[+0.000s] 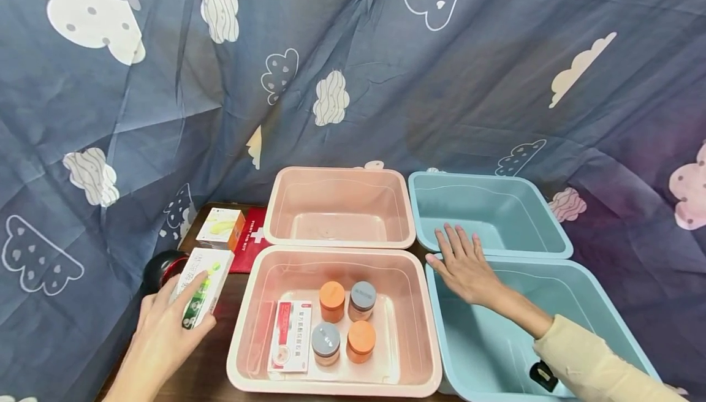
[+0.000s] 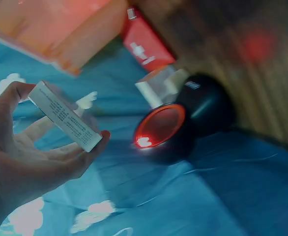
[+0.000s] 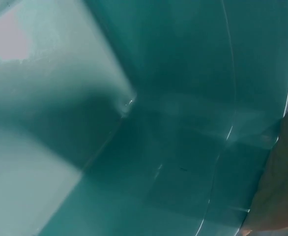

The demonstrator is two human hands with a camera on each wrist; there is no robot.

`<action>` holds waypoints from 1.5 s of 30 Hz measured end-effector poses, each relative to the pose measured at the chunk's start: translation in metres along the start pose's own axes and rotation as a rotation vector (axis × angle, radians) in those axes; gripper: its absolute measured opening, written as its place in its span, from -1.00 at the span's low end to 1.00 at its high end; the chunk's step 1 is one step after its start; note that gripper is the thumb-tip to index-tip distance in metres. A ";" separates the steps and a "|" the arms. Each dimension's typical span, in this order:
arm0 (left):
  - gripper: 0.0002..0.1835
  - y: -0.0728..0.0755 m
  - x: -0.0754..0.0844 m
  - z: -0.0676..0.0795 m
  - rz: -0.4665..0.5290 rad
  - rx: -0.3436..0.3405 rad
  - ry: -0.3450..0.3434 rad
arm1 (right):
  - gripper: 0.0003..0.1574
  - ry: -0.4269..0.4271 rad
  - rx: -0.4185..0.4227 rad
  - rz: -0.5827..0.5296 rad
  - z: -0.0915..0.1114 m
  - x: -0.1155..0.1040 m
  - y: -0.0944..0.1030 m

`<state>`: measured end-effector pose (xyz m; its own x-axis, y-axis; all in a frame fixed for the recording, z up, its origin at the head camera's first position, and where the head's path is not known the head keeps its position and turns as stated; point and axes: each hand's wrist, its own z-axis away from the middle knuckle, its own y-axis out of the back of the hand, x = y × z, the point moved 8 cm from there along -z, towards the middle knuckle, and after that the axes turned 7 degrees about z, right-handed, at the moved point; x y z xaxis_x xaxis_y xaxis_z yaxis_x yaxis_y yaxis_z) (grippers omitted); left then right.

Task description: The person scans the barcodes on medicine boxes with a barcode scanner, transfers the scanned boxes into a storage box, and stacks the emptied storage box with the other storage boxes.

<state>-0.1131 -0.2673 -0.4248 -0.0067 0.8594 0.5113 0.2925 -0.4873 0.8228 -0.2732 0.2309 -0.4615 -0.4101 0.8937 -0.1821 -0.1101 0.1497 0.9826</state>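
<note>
While the white-and-green box [image 1: 214, 282] is gripped by its sides in the left hand [image 1: 162, 331] near the left edge of the desk [image 1: 218, 347], presumably so a printed face is left bare beside the red-lit black device [image 2: 158, 125], the right hand [image 1: 466, 270], straight-fingered and empty, is held over the far-left corner of the near blue bin [image 1: 551, 285].

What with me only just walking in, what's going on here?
A person grips a white-and-green box in the left hand, to the left of the near pink bin. The right hand holds nothing and is spread over the rims where two blue bins meet. The near pink bin contains four jars and a red-and-white box. An orange-and-white box and a red first aid kit lie farther back.
</note>
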 end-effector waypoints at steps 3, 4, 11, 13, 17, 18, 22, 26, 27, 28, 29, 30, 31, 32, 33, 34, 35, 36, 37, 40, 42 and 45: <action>-0.30 -0.009 -0.014 0.000 0.017 0.040 -0.016 | 0.05 0.001 -0.002 -0.007 0.000 -0.001 0.001; -0.30 -0.011 -0.017 0.000 0.024 0.065 -0.027 | 0.05 0.001 -0.004 -0.009 0.000 -0.001 0.001; -0.29 -0.034 -0.047 -0.013 0.109 -0.060 0.082 | 0.03 0.005 0.028 -0.036 0.002 -0.003 0.005; -0.27 -0.044 -0.059 -0.016 0.138 -0.187 0.194 | 0.02 0.011 0.048 -0.035 0.003 -0.004 0.005; -0.24 -0.053 -0.075 -0.016 0.168 -0.286 0.304 | 0.00 0.016 0.057 -0.012 0.003 -0.003 0.001; -0.25 -0.054 -0.076 -0.016 0.170 -0.283 0.306 | 0.00 0.014 0.055 0.000 0.002 -0.002 0.000; -0.28 -0.049 -0.075 -0.017 0.172 -0.191 0.229 | -0.01 0.006 0.044 0.015 0.002 0.001 -0.002; -0.28 -0.040 -0.063 -0.014 0.131 -0.029 0.098 | -0.02 0.000 0.034 0.018 0.003 0.000 0.000; -0.28 -0.037 -0.060 -0.013 0.116 0.011 0.070 | -0.02 0.000 0.034 0.018 0.004 0.000 0.001; -0.27 -0.034 -0.056 -0.012 0.100 0.051 0.047 | -0.03 0.004 0.040 0.016 0.004 -0.001 0.002; -0.27 -0.031 -0.052 -0.011 0.084 0.085 0.027 | -0.03 0.005 0.040 0.012 0.004 -0.002 0.003; -0.27 -0.027 -0.047 -0.011 0.069 0.111 0.010 | -0.02 0.005 0.038 0.009 0.004 -0.002 0.003; -0.28 -0.023 -0.041 -0.011 0.057 0.139 -0.009 | -0.03 0.004 0.040 0.007 0.005 -0.003 0.003; -0.28 -0.019 -0.036 -0.013 0.047 0.162 -0.028 | -0.02 0.002 0.037 0.007 0.005 -0.003 0.003; -0.29 -0.014 -0.029 -0.017 0.040 0.172 -0.040 | -0.02 0.001 0.036 0.008 0.005 -0.003 0.003; -0.29 -0.010 -0.022 -0.021 0.036 0.176 -0.052 | -0.02 -0.003 0.035 0.011 0.006 -0.002 0.003; -0.30 -0.005 -0.014 -0.028 0.042 0.173 -0.065 | -0.02 -0.009 0.027 0.014 0.006 -0.001 0.002; -0.30 -0.001 -0.005 -0.036 0.054 0.163 -0.082 | -0.02 -0.013 0.026 0.016 0.006 0.000 0.002; -0.30 0.002 0.006 -0.044 0.068 0.146 -0.101 | -0.02 -0.015 0.025 0.020 0.006 0.000 0.002; -0.31 0.002 0.043 -0.073 0.119 0.061 -0.196 | 0.00 -0.022 0.016 0.019 0.006 0.001 0.001; -0.31 -0.005 0.069 -0.093 0.156 -0.018 -0.268 | 0.01 -0.025 0.013 0.010 0.006 0.000 0.001; -0.33 -0.023 0.104 -0.122 0.185 -0.121 -0.366 | 0.03 -0.024 0.014 0.002 0.004 0.000 0.001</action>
<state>-0.2368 -0.1859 -0.3604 0.3815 0.7436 0.5491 0.1421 -0.6342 0.7600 -0.2696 0.2327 -0.4605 -0.3882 0.9040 -0.1791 -0.0961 0.1536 0.9835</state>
